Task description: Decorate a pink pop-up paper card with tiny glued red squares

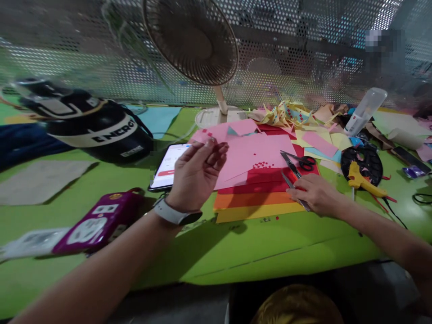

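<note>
My left hand (202, 168), with a watch on its wrist, is raised palm up over the phone and pink paper. Its thumb and fingertips are pinched at a small red paper piece (209, 134). My right hand (315, 191) rests low over the right end of the coloured sheets, its fingers closed around a slim grey metal tool (288, 180), whose kind is partly hidden. Just beyond it lie black-handled scissors (305, 163). Tiny red paper bits (261, 165) are scattered on the pink paper (236, 155), above red, orange (249, 199) and yellow sheets.
A lit phone (168, 164) lies beside my left hand. Left stand a large black bottle (111, 130) and a purple pouch (101, 220). A fan (192, 40) is behind. Paper scraps (290, 112), a clear bottle (366, 110) and a yellow glue gun (362, 180) are right.
</note>
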### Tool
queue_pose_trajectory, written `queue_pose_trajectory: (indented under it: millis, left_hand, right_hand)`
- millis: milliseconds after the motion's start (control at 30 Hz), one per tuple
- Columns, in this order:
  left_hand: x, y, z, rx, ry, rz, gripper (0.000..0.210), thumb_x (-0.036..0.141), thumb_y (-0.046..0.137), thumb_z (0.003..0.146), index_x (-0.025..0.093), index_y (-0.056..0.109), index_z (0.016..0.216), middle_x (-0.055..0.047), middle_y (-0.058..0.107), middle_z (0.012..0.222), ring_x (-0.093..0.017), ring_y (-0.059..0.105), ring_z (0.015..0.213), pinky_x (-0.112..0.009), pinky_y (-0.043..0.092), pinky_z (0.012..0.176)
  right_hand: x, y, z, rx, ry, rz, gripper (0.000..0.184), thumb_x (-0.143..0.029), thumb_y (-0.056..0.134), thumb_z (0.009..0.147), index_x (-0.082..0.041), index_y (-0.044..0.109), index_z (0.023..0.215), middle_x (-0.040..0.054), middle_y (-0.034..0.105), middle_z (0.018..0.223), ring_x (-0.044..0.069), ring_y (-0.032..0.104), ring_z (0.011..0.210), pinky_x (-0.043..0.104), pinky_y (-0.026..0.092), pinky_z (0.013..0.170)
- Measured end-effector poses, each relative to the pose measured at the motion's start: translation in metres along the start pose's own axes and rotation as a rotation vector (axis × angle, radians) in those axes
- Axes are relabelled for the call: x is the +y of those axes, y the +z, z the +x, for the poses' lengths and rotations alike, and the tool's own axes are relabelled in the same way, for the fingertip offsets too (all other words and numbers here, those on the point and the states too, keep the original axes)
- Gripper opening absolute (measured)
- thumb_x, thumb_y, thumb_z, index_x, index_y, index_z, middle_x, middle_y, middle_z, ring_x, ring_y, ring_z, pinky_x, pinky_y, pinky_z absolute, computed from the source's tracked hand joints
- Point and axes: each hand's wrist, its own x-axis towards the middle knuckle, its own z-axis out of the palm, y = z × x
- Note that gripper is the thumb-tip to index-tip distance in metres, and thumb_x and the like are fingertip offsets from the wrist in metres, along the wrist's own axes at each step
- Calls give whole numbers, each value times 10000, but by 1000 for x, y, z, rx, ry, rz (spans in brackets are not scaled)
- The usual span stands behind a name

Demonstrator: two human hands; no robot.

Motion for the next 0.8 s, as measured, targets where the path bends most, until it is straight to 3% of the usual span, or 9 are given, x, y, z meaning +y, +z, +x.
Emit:
queue_pose_trajectory:
  millis: [200,367,433,567,667,800]
  left_hand:
    - [-1,1,-3,-11,-31,2,227,96,671,825,257,665,666,50,749,710,-101,731,718,-140,582,612]
    - [-15,2,-13,-83,-137,6,142,113,750,756,206,667,687,21,758,745,-107,736,722,-141,574,609]
    - [-18,0,-15,-103,-162,24,125,134,767,745,196,671,695,9,762,753,-106,734,733,-142,567,621]
    - [-22,-1,-17,-145,-199,57,124,150,793,718,188,675,712,-7,769,787,-119,734,780,-160,561,654]
    - [-25,-1,-18,-173,-199,74,130,159,794,720,186,668,707,-16,768,798,-128,733,792,-173,558,657]
    - [-29,-1,-20,-187,-206,86,131,164,800,715,181,670,716,-15,762,788,-123,727,753,-178,552,634]
  right_hand:
    - [0,0,2,-95,49,105,329,-324,580,910,-126,672,1158,139,685,940,248,605,869,416,486,763]
    - [18,-35,-20,-189,78,202,477,-254,584,853,-169,585,1322,158,632,1287,277,585,1165,482,487,958]
    - [29,-55,-44,-204,202,175,435,-232,532,879,-186,593,1307,136,643,1283,264,600,1169,463,506,955]
    - [45,-83,-98,-295,530,-121,360,-258,545,852,-153,646,1180,198,663,1197,339,645,1054,499,527,861]
    - [43,-85,-122,-441,683,-248,317,-243,585,824,-140,647,1117,241,654,1155,346,662,943,463,517,748]
    - [33,-72,-123,-598,833,-337,241,-226,522,860,-136,620,1061,200,651,1073,334,656,890,434,487,714]
